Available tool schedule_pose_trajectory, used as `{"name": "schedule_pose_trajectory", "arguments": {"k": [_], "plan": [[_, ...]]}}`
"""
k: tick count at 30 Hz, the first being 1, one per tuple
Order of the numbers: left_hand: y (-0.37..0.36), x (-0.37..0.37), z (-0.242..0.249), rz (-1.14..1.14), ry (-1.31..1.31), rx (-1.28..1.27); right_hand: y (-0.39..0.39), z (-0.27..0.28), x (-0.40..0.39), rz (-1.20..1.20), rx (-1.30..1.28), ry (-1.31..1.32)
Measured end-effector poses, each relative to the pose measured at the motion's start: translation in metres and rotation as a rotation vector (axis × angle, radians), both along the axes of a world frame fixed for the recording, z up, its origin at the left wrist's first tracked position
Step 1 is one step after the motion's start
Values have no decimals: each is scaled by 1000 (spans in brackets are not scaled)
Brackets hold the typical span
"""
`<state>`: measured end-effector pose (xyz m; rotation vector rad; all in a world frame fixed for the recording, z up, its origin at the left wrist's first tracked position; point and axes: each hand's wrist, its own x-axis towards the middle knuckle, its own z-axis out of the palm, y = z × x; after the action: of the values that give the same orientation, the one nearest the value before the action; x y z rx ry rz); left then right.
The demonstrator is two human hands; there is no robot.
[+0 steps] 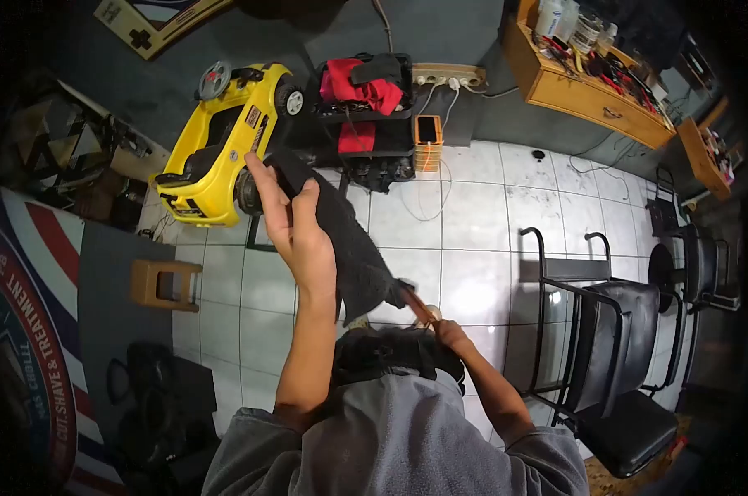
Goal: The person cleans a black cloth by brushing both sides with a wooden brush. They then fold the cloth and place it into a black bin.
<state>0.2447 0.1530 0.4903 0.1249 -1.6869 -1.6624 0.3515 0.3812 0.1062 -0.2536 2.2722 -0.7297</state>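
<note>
My left hand is raised at centre left, its fingers and thumb closed on the upper part of a black cloth. The cloth slants down to the right in front of my body, its lower end close to my waist. Low on the right, my right hand is wrapped round the end of a reddish-brown handled tool. The tool's dark far end meets the lower edge of the cloth, and its kind cannot be made out.
A yellow toy car stands ahead on the left, near a brown stool. Black trays hold red cloths, beside a phone on a small stand. Black chairs stand right, below a cluttered wooden drawer unit.
</note>
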Motion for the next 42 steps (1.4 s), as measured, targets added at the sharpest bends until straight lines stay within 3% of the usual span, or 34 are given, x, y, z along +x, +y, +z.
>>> {"name": "schedule_pose_trajectory", "arguments": {"k": [3, 5, 8, 10, 11, 13, 15, 17, 19, 23, 25, 27, 29, 31, 33, 35, 36, 37, 39, 40, 41, 42], "plan": [[8, 7, -8, 21, -42, 31, 25, -23, 11, 99, -26, 175], [17, 11, -12, 44, -135, 24, 20, 31, -3, -192, -37, 130], [31, 15, -22, 15, -136, 21, 1, 120, -25, -493, -499, 65], [42, 17, -25, -36, -136, 24, -15, 192, -35, -511, -807, 212], [48, 17, -27, 7, -141, -73, -21, 216, -34, -512, -806, 209], [63, 14, -26, -5, -90, -10, -33, 245, -29, -396, -910, 156], [72, 10, -20, 7, -66, -10, -50, 242, -25, -266, -810, 340], [74, 5, -16, 17, -35, -13, -51, 218, -26, -223, -786, 354], [69, 3, -12, 87, -32, -31, -41, 164, -24, 111, -309, 311], [55, 5, -2, 144, -15, 102, -2, 31, -7, 117, -2, -45], [49, 10, -9, 113, -17, 129, 24, -9, 6, 106, 2, 50], [48, 11, -17, 221, -62, 128, 39, -6, 12, 94, 6, 112], [53, 13, -22, 190, -34, 225, 42, 2, 4, 97, 16, 174], [57, 15, -33, 182, -41, 189, 25, 76, -12, -426, -239, 74], [61, 17, -45, 129, -42, 104, -1, 147, -23, -583, -646, 477], [69, 16, -50, 130, -83, 44, -10, 217, -22, -735, -1104, -180], [74, 15, -49, 104, -54, -6, -12, 227, -22, -660, -1134, -216], [79, 13, -47, 102, -55, -3, -15, 223, -22, -466, -910, 31], [86, 9, -39, 140, -21, -12, -29, 223, -22, -267, -860, 364], [86, 8, -33, 113, 8, 34, -27, 212, -21, -238, -759, 174], [86, 5, -29, 116, 11, 35, -25, 183, -17, -234, -759, 176], [86, 3, -25, 138, 27, 27, -24, 141, -13, -87, -558, 260]]}}
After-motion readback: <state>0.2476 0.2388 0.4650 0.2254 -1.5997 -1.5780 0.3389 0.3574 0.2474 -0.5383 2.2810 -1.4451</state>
